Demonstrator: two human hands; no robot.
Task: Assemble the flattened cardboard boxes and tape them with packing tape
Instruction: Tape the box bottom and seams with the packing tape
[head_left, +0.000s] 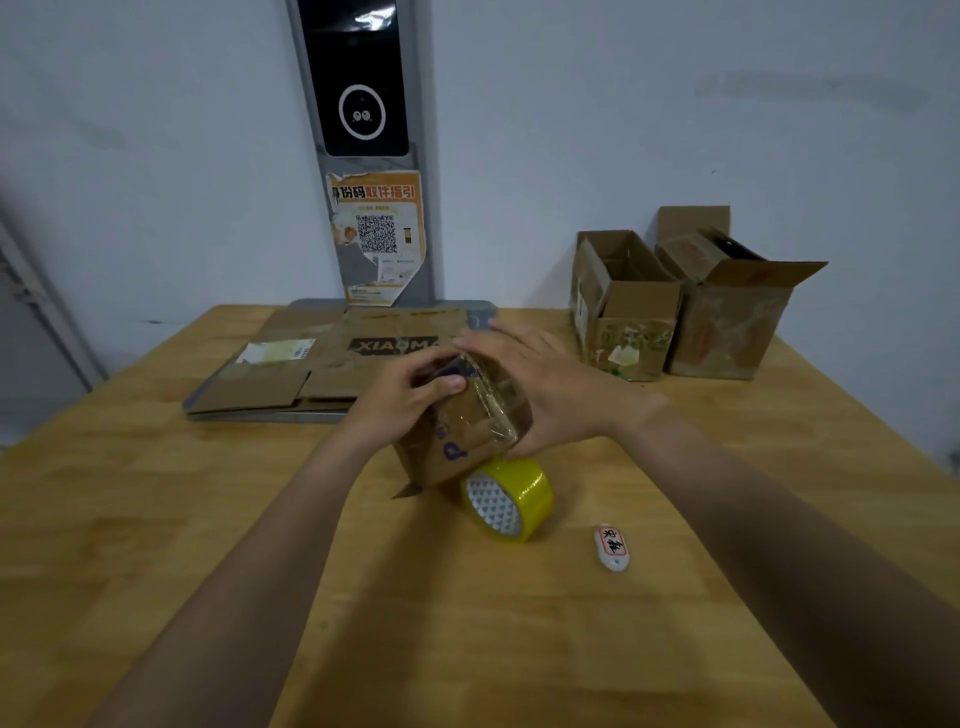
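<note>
Table (208, 545): tape (506, 501) lies just below the box.
Box (467, 421): tilted, held between both hands.
Left hand (410, 400): grips its top.
Right hand (550, 395): fingers straight, pressing the taped side; nearer the tape.

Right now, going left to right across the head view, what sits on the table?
Flattened cardboard → yellow tape roll → first open box → second open box; held small box and white tag overlap, omitted.
</note>
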